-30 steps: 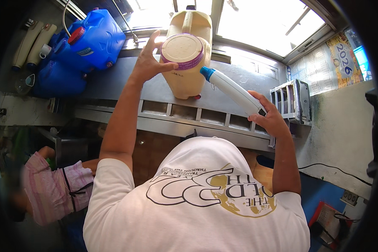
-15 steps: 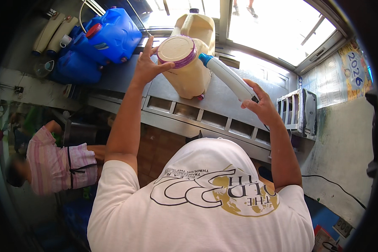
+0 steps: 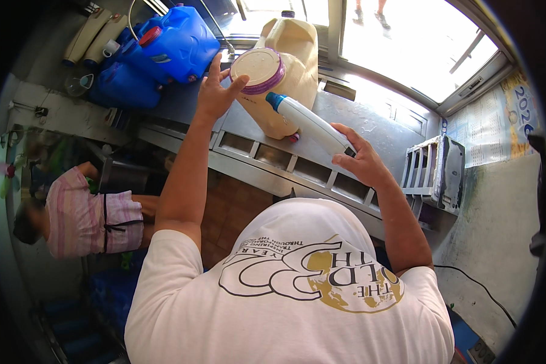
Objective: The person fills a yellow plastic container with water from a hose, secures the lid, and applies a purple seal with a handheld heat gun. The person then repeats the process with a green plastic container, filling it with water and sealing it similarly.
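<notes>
A beige water container (image 3: 300,76) stands on the metal counter, its wide round lid (image 3: 255,65) ringed by a purple band. My left hand (image 3: 215,94) is at the left side of the lid, fingers spread, with the thumb over the near part of the rim. In my right hand (image 3: 364,159) is a white tool shaped like a heat gun (image 3: 312,124). Its blue nozzle points at the near right side of the lid's band. A small reddish cap (image 3: 293,138) shows low on the container, near the counter's front edge.
Blue water containers (image 3: 185,45) crowd the counter's left end. Two long beige objects (image 3: 94,39) are beyond them. A white slatted unit (image 3: 428,173) stands at the right. Metal compartments (image 3: 273,156) line the counter's front. Another person (image 3: 94,212) is at the left.
My right hand has brought the white tool left, so its nozzle is lower along the lid's near edge. My left thumb has shifted upward on the rim. The whole view has shifted slightly.
</notes>
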Action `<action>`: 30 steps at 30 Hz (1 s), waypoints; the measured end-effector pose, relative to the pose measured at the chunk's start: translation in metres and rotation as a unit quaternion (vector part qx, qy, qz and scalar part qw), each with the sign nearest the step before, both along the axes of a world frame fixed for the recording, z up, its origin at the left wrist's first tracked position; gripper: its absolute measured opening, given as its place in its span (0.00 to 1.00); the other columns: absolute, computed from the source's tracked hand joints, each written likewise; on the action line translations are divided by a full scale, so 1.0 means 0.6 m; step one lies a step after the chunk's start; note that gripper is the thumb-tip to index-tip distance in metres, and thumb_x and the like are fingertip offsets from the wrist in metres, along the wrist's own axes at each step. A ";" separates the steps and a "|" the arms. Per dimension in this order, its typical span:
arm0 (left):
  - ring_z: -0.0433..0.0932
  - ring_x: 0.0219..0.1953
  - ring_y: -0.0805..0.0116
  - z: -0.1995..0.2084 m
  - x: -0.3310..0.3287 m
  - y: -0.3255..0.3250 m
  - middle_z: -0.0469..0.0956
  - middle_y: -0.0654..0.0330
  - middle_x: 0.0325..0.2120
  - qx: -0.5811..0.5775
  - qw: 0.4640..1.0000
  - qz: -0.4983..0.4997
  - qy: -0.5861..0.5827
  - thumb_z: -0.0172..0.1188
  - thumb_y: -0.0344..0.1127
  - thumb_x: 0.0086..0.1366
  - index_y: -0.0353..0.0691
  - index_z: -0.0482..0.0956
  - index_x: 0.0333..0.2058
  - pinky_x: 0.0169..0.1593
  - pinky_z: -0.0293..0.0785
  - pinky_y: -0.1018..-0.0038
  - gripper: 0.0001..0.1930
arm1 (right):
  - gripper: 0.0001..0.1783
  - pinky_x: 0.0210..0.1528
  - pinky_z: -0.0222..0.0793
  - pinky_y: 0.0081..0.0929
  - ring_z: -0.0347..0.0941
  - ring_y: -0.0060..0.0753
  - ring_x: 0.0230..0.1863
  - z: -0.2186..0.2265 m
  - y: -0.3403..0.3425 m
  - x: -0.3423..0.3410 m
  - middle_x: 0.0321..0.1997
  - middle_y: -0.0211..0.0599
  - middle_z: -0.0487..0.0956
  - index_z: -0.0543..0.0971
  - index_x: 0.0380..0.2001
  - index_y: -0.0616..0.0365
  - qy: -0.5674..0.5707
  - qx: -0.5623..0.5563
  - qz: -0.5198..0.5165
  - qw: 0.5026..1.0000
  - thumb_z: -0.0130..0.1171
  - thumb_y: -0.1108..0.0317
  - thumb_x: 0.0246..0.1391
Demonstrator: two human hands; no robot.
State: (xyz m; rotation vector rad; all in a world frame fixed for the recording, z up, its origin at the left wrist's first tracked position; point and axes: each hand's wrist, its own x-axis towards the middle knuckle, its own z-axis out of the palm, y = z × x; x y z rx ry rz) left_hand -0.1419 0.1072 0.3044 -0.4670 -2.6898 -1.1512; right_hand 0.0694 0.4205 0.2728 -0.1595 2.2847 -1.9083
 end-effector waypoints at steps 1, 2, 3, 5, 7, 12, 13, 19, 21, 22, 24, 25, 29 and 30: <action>0.73 0.59 0.48 0.002 0.004 -0.001 0.77 0.43 0.52 0.015 1.000 0.002 -0.008 0.63 0.73 0.51 0.40 0.55 0.68 0.63 0.64 0.59 0.56 | 0.37 0.64 0.59 0.30 0.68 0.33 0.58 -0.004 -0.002 0.001 0.56 0.41 0.74 0.66 0.64 0.56 0.001 0.004 0.002 1.000 0.62 0.66 0.50; 0.73 0.59 0.48 0.004 0.008 -0.002 0.77 0.43 0.52 0.013 1.000 0.001 -0.008 0.60 0.73 0.53 0.40 0.55 0.68 0.63 0.64 0.59 0.55 | 0.37 0.64 0.59 0.30 0.68 0.34 0.58 -0.007 -0.003 0.001 0.56 0.41 0.74 0.66 0.64 0.56 0.008 0.002 -0.002 1.000 0.63 0.66 0.50; 0.73 0.59 0.48 0.005 0.013 -0.004 0.77 0.43 0.52 0.010 1.000 0.000 -0.008 0.58 0.73 0.55 0.39 0.55 0.68 0.63 0.64 0.60 0.53 | 0.37 0.64 0.59 0.30 0.68 0.34 0.58 -0.010 -0.003 0.001 0.56 0.41 0.74 0.66 0.65 0.56 0.016 0.000 -0.006 1.000 0.63 0.66 0.50; 0.74 0.58 0.48 0.006 0.025 -0.003 0.77 0.42 0.52 0.017 1.000 -0.003 -0.008 0.55 0.72 0.58 0.39 0.55 0.68 0.62 0.64 0.61 0.51 | 0.37 0.64 0.59 0.31 0.68 0.34 0.58 -0.015 -0.005 0.002 0.56 0.42 0.74 0.66 0.65 0.55 0.026 0.001 -0.010 1.000 0.63 0.65 0.50; 0.74 0.58 0.48 0.006 0.039 -0.002 0.78 0.42 0.51 0.038 0.999 -0.007 -0.007 0.53 0.72 0.60 0.38 0.54 0.68 0.62 0.65 0.61 0.50 | 0.37 0.64 0.60 0.31 0.69 0.35 0.57 -0.018 -0.007 0.002 0.56 0.42 0.74 0.66 0.65 0.54 0.032 0.007 -0.007 0.999 0.63 0.65 0.50; 0.74 0.58 0.51 0.000 0.058 -0.010 0.78 0.43 0.50 0.090 0.996 -0.018 -0.009 0.50 0.73 0.61 0.37 0.54 0.68 0.62 0.65 0.62 0.50 | 0.40 0.57 0.68 0.32 0.72 0.31 0.51 -0.032 0.018 -0.004 0.52 0.40 0.75 0.66 0.65 0.55 0.014 -0.019 -0.053 0.998 0.64 0.64 0.46; 0.74 0.58 0.52 -0.001 0.060 -0.010 0.78 0.43 0.50 0.096 0.995 -0.020 -0.009 0.50 0.73 0.62 0.37 0.54 0.68 0.62 0.65 0.62 0.50 | 0.40 0.55 0.70 0.32 0.73 0.31 0.49 -0.032 0.021 -0.005 0.50 0.40 0.75 0.65 0.65 0.55 0.004 -0.042 -0.070 0.997 0.63 0.64 0.46; 0.68 0.61 0.62 -0.014 0.060 -0.015 0.78 0.51 0.51 0.136 0.990 -0.037 -0.028 0.44 0.73 0.64 0.37 0.52 0.68 0.67 0.54 0.64 0.48 | 0.38 0.50 0.74 0.33 0.73 0.29 0.48 -0.036 -0.007 -0.002 0.49 0.39 0.75 0.65 0.65 0.55 0.074 0.016 -0.024 0.997 0.61 0.67 0.48; 0.67 0.61 0.63 -0.023 0.055 -0.022 0.79 0.52 0.51 0.158 0.986 -0.047 -0.033 0.44 0.72 0.66 0.36 0.53 0.68 0.67 0.54 0.64 0.47 | 0.38 0.50 0.75 0.33 0.72 0.30 0.51 -0.040 -0.017 0.003 0.51 0.39 0.74 0.65 0.66 0.54 0.076 0.010 -0.020 0.997 0.60 0.68 0.48; 0.67 0.61 0.64 -0.026 0.053 -0.026 0.79 0.52 0.51 0.171 0.983 -0.051 -0.035 0.43 0.71 0.66 0.36 0.54 0.68 0.67 0.54 0.64 0.46 | 0.38 0.51 0.75 0.33 0.71 0.30 0.52 -0.047 -0.019 0.005 0.52 0.39 0.74 0.65 0.66 0.54 0.057 -0.011 -0.031 0.998 0.60 0.68 0.49; 0.67 0.61 0.65 -0.025 0.038 -0.036 0.79 0.53 0.50 0.154 0.985 -0.067 -0.035 0.43 0.70 0.67 0.36 0.55 0.67 0.68 0.53 0.65 0.45 | 0.38 0.51 0.76 0.33 0.70 0.30 0.54 -0.059 -0.019 0.008 0.54 0.39 0.72 0.65 0.66 0.54 0.030 -0.034 -0.052 0.998 0.60 0.69 0.49; 0.67 0.61 0.65 -0.023 0.031 -0.044 0.79 0.53 0.50 0.144 0.986 -0.072 -0.034 0.43 0.70 0.67 0.36 0.55 0.67 0.68 0.53 0.65 0.44 | 0.38 0.52 0.76 0.34 0.69 0.31 0.55 -0.060 -0.019 0.007 0.55 0.39 0.71 0.64 0.66 0.54 0.022 -0.037 -0.059 0.997 0.60 0.69 0.49; 0.66 0.63 0.61 -0.031 -0.028 -0.050 0.78 0.50 0.52 0.156 0.984 -0.064 -0.049 0.42 0.70 0.68 0.37 0.55 0.68 0.68 0.53 0.65 0.44 | 0.39 0.53 0.76 0.34 0.69 0.31 0.55 -0.053 -0.055 0.014 0.58 0.39 0.69 0.63 0.67 0.53 0.014 -0.033 -0.043 0.998 0.61 0.69 0.49; 0.66 0.63 0.60 -0.033 -0.041 -0.044 0.77 0.48 0.52 0.174 0.982 -0.069 -0.036 0.42 0.69 0.68 0.38 0.55 0.68 0.67 0.55 0.66 0.44 | 0.40 0.53 0.76 0.34 0.70 0.31 0.54 -0.045 -0.067 0.015 0.58 0.38 0.69 0.63 0.67 0.53 -0.005 -0.042 -0.034 0.999 0.61 0.69 0.49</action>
